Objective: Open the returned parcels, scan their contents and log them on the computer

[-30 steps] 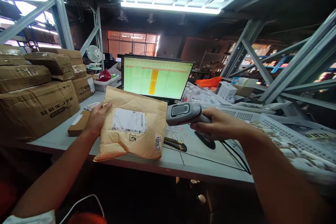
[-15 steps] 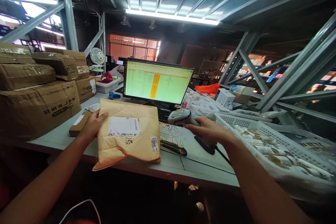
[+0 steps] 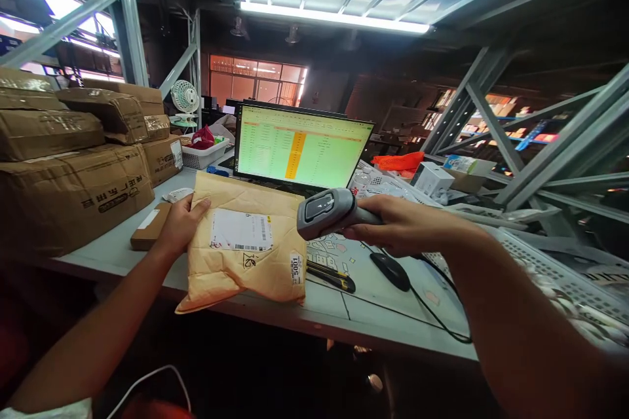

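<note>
My left hand point(image 3: 181, 224) grips the upper left edge of a yellow padded envelope point(image 3: 226, 278), thumb on its front. A white printed label point(image 3: 242, 230) is stuck on the envelope's front, and a smaller sticker reading 5001 point(image 3: 295, 269) sits at its lower right. In my right hand point(image 3: 400, 224) is a grey barcode scanner point(image 3: 328, 211), its head pointing left beside the envelope's upper right corner. The fingers wrap round the scanner's handle. A black and yellow utility knife point(image 3: 331, 277) and a black mouse point(image 3: 390, 271) lie on the desk below the scanner.
A monitor point(image 3: 299, 147) showing a spreadsheet stands behind the envelope. Cardboard boxes point(image 3: 73, 193) are stacked at the left, with a small flat box point(image 3: 150, 228) near my left hand. A white perforated basket point(image 3: 584, 281) with several items stands at the right.
My right hand has brought the scanner left and nearer, close to the envelope, uncovering the mouse. The envelope stays in my left hand, and the view has shifted slightly.
</note>
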### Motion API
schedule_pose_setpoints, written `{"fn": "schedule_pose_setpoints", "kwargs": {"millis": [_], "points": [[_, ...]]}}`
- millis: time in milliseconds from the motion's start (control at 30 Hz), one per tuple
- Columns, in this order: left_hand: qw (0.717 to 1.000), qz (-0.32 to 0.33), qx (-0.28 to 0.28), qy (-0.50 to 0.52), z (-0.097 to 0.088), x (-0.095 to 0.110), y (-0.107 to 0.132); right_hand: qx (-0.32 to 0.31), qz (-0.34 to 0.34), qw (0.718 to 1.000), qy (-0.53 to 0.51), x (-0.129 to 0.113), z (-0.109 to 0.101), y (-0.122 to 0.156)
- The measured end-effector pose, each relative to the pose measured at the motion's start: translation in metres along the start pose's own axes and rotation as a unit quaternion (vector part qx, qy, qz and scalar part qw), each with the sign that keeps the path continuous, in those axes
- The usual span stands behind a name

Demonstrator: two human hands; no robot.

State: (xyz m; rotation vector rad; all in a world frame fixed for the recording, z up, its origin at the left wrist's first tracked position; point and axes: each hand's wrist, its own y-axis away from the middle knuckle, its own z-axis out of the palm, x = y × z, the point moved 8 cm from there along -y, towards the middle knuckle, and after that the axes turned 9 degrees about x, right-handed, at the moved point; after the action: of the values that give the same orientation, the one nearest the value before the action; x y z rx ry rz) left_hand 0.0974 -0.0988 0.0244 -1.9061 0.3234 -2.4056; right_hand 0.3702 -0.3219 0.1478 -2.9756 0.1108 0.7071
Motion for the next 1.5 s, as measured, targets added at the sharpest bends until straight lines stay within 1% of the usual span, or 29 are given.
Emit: {"fn": "schedule_pose_setpoints", "kwargs": {"millis": [67,133,200,267,333,367,433,467,500,533,567,633,667,700,733,767,800,833,900,1000,1100,1233,1333,1367,1400,1467,1500], "points": [[1.000,-0.009,0.001,-0.003,-0.006,-0.005,-0.001,0.031,0.019,0.999,0.011,0.022,0.004,-0.007],[0.999,-0.032,0.008,-0.012,-0.016,-0.016,-0.001,0.079,0.033,0.996,0.035,0.056,0.014,-0.015],[0.997,-0.060,0.020,-0.032,-0.031,-0.032,0.001,0.138,0.065,0.985,0.084,0.101,0.031,-0.021],[0.995,-0.083,0.012,-0.052,-0.044,-0.052,0.005,0.188,0.150,0.959,0.152,0.155,0.054,-0.020],[0.993,-0.095,-0.016,-0.070,-0.054,-0.071,0.012,0.201,0.234,0.930,0.198,0.203,0.082,-0.012],[0.992,-0.099,-0.030,-0.078,-0.058,-0.081,0.015,0.197,0.264,0.919,0.214,0.220,0.096,-0.008],[0.990,-0.109,-0.042,-0.085,-0.067,-0.101,0.020,0.180,0.299,0.907,0.234,0.242,0.116,0.000],[0.989,-0.117,-0.037,-0.087,-0.072,-0.110,0.022,0.174,0.308,0.904,0.241,0.247,0.119,0.002],[0.988,-0.126,-0.030,-0.089,-0.076,-0.118,0.023,0.177,0.313,0.901,0.244,0.248,0.118,0.001],[0.987,-0.133,-0.020,-0.091,-0.080,-0.125,0.024,0.192,0.315,0.896,0.247,0.246,0.110,-0.002],[0.986,-0.138,-0.008,-0.096,-0.084,-0.131,0.024,0.220,0.311,0.890,0.249,0.243,0.098,-0.009],[0.985,-0.139,0.007,-0.104,-0.087,-0.137,0.024,0.283,0.279,0.882,0.253,0.234,0.071,-0.036],[0.984,-0.141,0.009,-0.105,-0.087,-0.138,0.023,0.296,0.252,0.886,0.254,0.230,0.061,-0.055],[0.984,-0.144,0.011,-0.105,-0.086,-0.138,0.023,0.274,0.230,0.900,0.248,0.230,0.058,-0.078],[0.983,-0.147,0.012,-0.105,-0.086,-0.138,0.023,0.227,0.217,0.919,0.239,0.233,0.061,-0.102],[0.983,-0.152,0.014,-0.106,-0.085,-0.138,0.023,0.192,0.211,0.930,0.231,0.237,0.065,-0.122],[0.982,-0.155,0.015,-0.109,-0.086,-0.138,0.023,0.163,0.210,0.937,0.225,0.242,0.070,-0.140],[0.981,-0.156,0.016,-0.114,-0.086,-0.138,0.023,0.148,0.215,0.939,0.222,0.248,0.075,-0.153],[0.980,-0.150,0.015,-0.127,-0.087,-0.137,0.022,0.144,0.231,0.936,0.224,0.257,0.082,-0.171],[0.980,-0.146,0.010,-0.135,-0.087,-0.136,0.022,0.126,0.258,0.931,0.226,0.269,0.095,-0.180],[0.980,-0.145,0.014,-0.133,-0.086,-0.134,0.021,0.115,0.265,0.930,0.228,0.272,0.102,-0.184],[0.981,-0.152,0.016,-0.117,-0.082,-0.136,0.022,0.097,0.243,0.939,0.225,0.258,0.104,-0.193],[0.985,-0.142,0.017,-0.093,-0.080,-0.135,0.021,0.080,0.217,0.947,0.222,0.235,0.105,-0.198],[0.987,-0.130,0.030,-0.085,-0.083,-0.130,0.020,0.075,0.200,0.952,0.220,0.224,0.107,-0.197],[0.989,-0.112,0.056,-0.079,-0.089,-0.122,0.020,0.069,0.179,0.957,0.216,0.212,0.110,-0.193],[0.988,-0.059,0.128,-0.070,-0.107,-0.095,0.021,0.039,0.129,0.970,0.201,0.188,0.124,-0.174],[0.986,-0.033,0.148,-0.069,-0.113,-0.077,0.024,0.016,0.103,0.976,0.190,0.178,0.134,-0.160]]}}
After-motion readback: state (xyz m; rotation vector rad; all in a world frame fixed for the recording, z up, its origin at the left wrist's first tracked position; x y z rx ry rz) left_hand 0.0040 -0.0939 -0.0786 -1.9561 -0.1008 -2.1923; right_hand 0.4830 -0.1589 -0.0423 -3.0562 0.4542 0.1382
